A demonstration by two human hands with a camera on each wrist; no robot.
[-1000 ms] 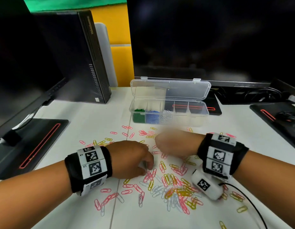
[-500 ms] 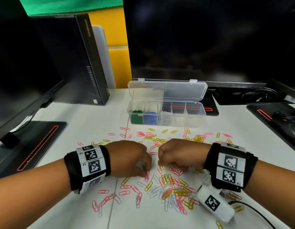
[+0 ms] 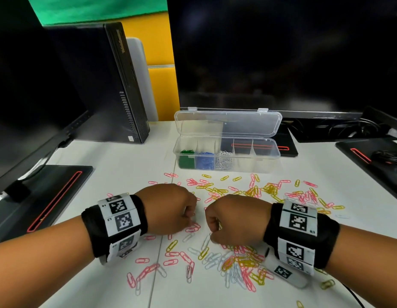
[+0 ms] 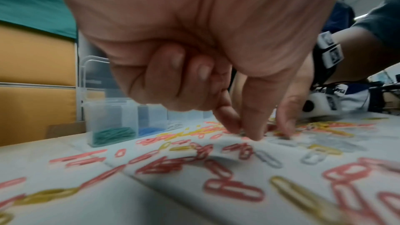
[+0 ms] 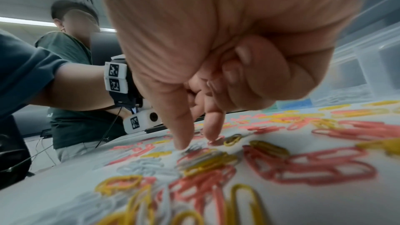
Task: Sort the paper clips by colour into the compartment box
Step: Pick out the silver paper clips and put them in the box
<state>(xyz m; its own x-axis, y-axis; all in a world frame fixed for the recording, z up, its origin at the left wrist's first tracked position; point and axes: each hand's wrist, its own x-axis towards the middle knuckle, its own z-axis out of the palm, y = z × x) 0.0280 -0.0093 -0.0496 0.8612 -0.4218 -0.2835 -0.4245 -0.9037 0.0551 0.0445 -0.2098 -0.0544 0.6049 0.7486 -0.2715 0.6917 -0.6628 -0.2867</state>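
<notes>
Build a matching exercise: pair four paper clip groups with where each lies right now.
Things:
1. green paper clips
2. blue paper clips
3. boxed white paper clips
4. yellow paper clips

Places:
A. third compartment from the left of the clear plastic compartment box
B. loose on the white table
C. leftmost compartment
D. second compartment from the left

Pairs: 1-C, 2-D, 3-A, 4-B
</notes>
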